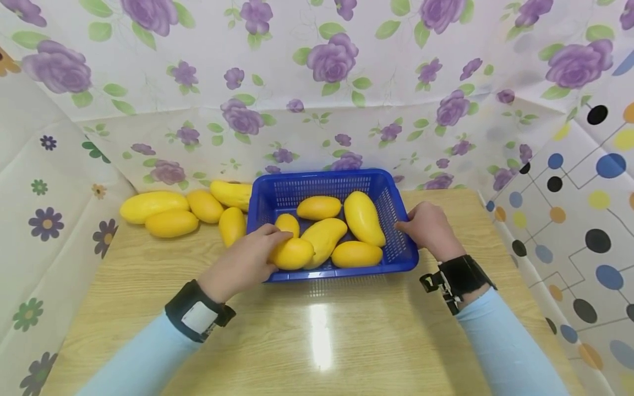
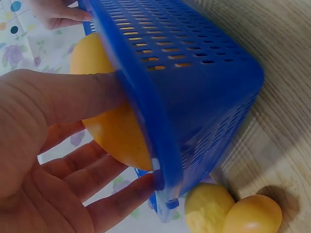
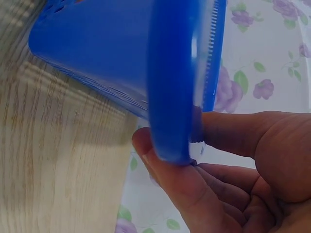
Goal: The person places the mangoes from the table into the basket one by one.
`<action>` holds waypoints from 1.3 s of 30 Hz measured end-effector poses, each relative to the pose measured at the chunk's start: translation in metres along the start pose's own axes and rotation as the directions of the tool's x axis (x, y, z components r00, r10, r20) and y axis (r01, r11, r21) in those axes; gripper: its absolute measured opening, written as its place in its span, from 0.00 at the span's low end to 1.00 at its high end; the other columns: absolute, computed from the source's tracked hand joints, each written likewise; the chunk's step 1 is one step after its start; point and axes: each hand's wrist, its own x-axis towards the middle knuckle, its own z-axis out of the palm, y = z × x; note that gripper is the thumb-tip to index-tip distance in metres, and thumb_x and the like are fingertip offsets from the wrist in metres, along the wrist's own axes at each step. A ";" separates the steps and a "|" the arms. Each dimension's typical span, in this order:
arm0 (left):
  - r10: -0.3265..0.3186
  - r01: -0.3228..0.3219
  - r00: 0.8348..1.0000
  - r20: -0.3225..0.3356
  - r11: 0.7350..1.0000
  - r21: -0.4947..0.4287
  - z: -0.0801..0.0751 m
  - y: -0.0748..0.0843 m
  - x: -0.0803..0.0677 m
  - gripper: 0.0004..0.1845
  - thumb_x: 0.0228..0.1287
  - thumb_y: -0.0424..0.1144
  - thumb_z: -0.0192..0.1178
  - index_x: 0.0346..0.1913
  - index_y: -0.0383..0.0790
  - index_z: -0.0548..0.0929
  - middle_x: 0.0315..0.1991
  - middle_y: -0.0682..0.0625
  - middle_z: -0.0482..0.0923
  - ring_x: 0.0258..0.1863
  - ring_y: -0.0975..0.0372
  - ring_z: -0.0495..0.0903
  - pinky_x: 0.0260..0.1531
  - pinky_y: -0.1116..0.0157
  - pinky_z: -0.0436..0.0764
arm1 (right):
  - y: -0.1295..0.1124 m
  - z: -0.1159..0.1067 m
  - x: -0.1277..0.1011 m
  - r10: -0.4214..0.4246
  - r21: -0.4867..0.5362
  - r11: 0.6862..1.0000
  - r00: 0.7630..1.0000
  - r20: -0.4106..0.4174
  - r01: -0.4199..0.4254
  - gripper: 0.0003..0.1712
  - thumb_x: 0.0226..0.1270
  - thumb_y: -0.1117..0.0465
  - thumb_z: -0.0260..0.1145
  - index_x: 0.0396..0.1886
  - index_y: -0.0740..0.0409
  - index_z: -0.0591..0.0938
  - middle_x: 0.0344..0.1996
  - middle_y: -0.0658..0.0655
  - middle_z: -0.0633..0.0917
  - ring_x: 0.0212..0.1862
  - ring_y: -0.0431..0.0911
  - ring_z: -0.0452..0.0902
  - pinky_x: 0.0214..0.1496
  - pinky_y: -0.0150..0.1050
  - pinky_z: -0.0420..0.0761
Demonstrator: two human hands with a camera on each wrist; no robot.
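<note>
Head view: holding mango (image 1: 294,255) with left hand (image 1: 247,259) inside basket (image 1: 342,271) on bench (image 1: 267,341); gripping basket's right rim (image 1: 398,212) with right hand (image 1: 432,228).

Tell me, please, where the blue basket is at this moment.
In the head view, the blue basket is near the back of the table, right of the loose mangoes, with the right hand gripping its right end.

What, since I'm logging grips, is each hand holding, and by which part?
The left hand holds a mango by its left end, at the near-left corner of the blue basket; the right hand pinches that basket by its right-side rim.
</note>
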 end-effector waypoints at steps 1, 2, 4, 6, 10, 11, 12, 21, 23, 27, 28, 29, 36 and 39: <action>-0.001 0.001 1.000 0.000 1.000 0.006 0.000 0.000 0.000 0.33 0.51 0.33 0.69 0.62 0.48 0.72 0.54 0.51 0.72 0.47 0.61 0.75 0.50 0.61 0.79 | 0.000 0.000 0.000 0.000 0.005 1.000 1.000 0.002 0.000 0.20 0.60 0.50 0.66 0.19 0.62 0.81 0.10 0.49 0.69 0.18 0.46 0.79 0.25 0.39 0.83; 0.000 0.000 1.000 -0.001 1.000 0.013 0.000 0.001 0.001 0.33 0.50 0.33 0.69 0.62 0.48 0.73 0.54 0.51 0.73 0.47 0.60 0.75 0.49 0.61 0.79 | 0.000 0.000 0.000 0.001 0.008 1.000 1.000 0.003 -0.001 0.20 0.60 0.50 0.66 0.19 0.62 0.81 0.10 0.49 0.68 0.18 0.47 0.79 0.25 0.39 0.83; 0.009 -0.009 1.000 -0.005 1.000 0.025 -0.001 0.001 0.002 0.33 0.50 0.33 0.69 0.62 0.47 0.73 0.53 0.50 0.73 0.47 0.60 0.76 0.49 0.61 0.79 | 0.001 0.000 -0.001 0.002 0.020 1.000 1.000 0.004 -0.003 0.20 0.60 0.50 0.66 0.18 0.63 0.81 0.09 0.48 0.67 0.18 0.46 0.79 0.26 0.40 0.83; 0.022 -0.021 1.000 -0.010 0.999 0.034 -0.001 0.001 0.004 0.32 0.49 0.32 0.69 0.61 0.45 0.74 0.53 0.49 0.74 0.47 0.59 0.76 0.49 0.61 0.79 | 0.002 0.000 -0.001 0.005 0.025 1.000 1.000 0.002 -0.005 0.21 0.60 0.50 0.66 0.18 0.63 0.81 0.09 0.49 0.68 0.17 0.47 0.80 0.26 0.40 0.83; 0.027 -0.027 1.000 0.002 0.999 0.040 -0.001 0.000 0.008 0.31 0.49 0.30 0.69 0.60 0.44 0.74 0.54 0.48 0.75 0.50 0.57 0.75 0.52 0.59 0.78 | 0.003 0.001 -0.002 0.004 0.031 1.000 1.000 -0.002 -0.004 0.19 0.60 0.51 0.66 0.20 0.63 0.83 0.12 0.52 0.76 0.18 0.46 0.80 0.24 0.39 0.82; 0.023 -0.023 1.000 0.007 0.999 0.040 -0.001 -0.001 0.009 0.32 0.49 0.30 0.69 0.60 0.44 0.75 0.55 0.48 0.75 0.51 0.57 0.75 0.53 0.59 0.77 | 0.003 0.001 -0.002 0.004 0.030 1.000 1.000 -0.001 -0.004 0.19 0.60 0.51 0.66 0.21 0.63 0.84 0.13 0.53 0.78 0.18 0.45 0.80 0.24 0.38 0.82; 0.018 -0.019 1.000 0.013 0.999 0.040 -0.001 -0.001 0.010 0.32 0.48 0.30 0.69 0.60 0.44 0.74 0.56 0.48 0.74 0.53 0.56 0.75 0.54 0.58 0.77 | 0.002 0.001 -0.002 0.003 0.028 1.000 1.000 -0.002 -0.003 0.19 0.60 0.51 0.66 0.22 0.63 0.84 0.15 0.54 0.80 0.18 0.45 0.80 0.23 0.38 0.82; -0.004 0.005 0.998 0.067 1.000 -0.021 -0.005 -0.001 0.011 0.35 0.45 0.18 0.60 0.61 0.44 0.74 0.59 0.47 0.73 0.59 0.54 0.72 0.59 0.56 0.73 | 0.001 0.001 -0.003 -0.002 0.016 1.000 1.000 -0.006 0.002 0.19 0.60 0.51 0.66 0.22 0.64 0.84 0.16 0.55 0.81 0.18 0.45 0.81 0.22 0.37 0.82; -0.004 0.006 0.997 0.079 1.000 -0.030 -0.007 0.001 0.009 0.37 0.44 0.16 0.59 0.61 0.44 0.74 0.59 0.47 0.72 0.59 0.54 0.72 0.59 0.56 0.73 | 0.002 0.001 -0.003 0.001 0.020 1.000 1.000 -0.004 -0.001 0.19 0.60 0.51 0.66 0.21 0.64 0.83 0.15 0.55 0.79 0.18 0.45 0.81 0.23 0.37 0.82; -0.004 0.007 0.996 0.084 0.999 -0.040 -0.009 0.001 0.009 0.37 0.44 0.15 0.58 0.61 0.43 0.74 0.59 0.47 0.72 0.58 0.54 0.72 0.59 0.56 0.73 | 0.003 0.001 -0.003 0.002 0.020 1.000 1.000 -0.004 -0.002 0.19 0.60 0.51 0.66 0.20 0.63 0.83 0.16 0.55 0.80 0.18 0.45 0.81 0.23 0.38 0.82; -0.005 0.009 0.996 0.086 0.999 -0.039 -0.010 0.001 0.009 0.37 0.44 0.15 0.58 0.61 0.43 0.74 0.59 0.47 0.72 0.58 0.54 0.72 0.59 0.56 0.73 | 0.003 0.001 -0.003 -0.003 0.019 1.000 1.000 -0.006 0.003 0.19 0.60 0.51 0.66 0.20 0.63 0.83 0.16 0.56 0.81 0.18 0.45 0.81 0.23 0.38 0.82; -0.006 0.009 0.996 0.087 0.999 -0.040 -0.011 0.001 0.009 0.37 0.44 0.15 0.58 0.61 0.43 0.74 0.59 0.46 0.72 0.58 0.54 0.72 0.59 0.56 0.73 | 0.003 0.001 -0.003 -0.007 0.016 1.000 1.000 -0.009 0.007 0.20 0.60 0.51 0.66 0.20 0.63 0.83 0.16 0.56 0.82 0.18 0.45 0.81 0.22 0.38 0.82; -0.056 0.057 0.998 0.015 0.997 -0.050 -0.029 -0.012 0.007 0.29 0.56 0.24 0.58 0.62 0.42 0.72 0.58 0.44 0.73 0.55 0.53 0.74 0.53 0.54 0.77 | 0.003 0.002 -0.003 -0.002 0.017 1.000 1.000 -0.008 0.002 0.20 0.60 0.51 0.66 0.18 0.63 0.82 0.10 0.49 0.70 0.17 0.46 0.80 0.24 0.39 0.82; -0.138 0.132 0.986 -0.089 0.989 -0.068 -0.041 -0.027 0.007 0.25 0.63 0.34 0.57 0.64 0.41 0.69 0.60 0.41 0.71 0.55 0.51 0.74 0.51 0.51 0.77 | 0.004 0.002 -0.003 0.002 0.022 1.000 1.000 -0.006 -0.002 0.20 0.60 0.51 0.66 0.20 0.63 0.82 0.10 0.49 0.71 0.17 0.46 0.80 0.25 0.40 0.83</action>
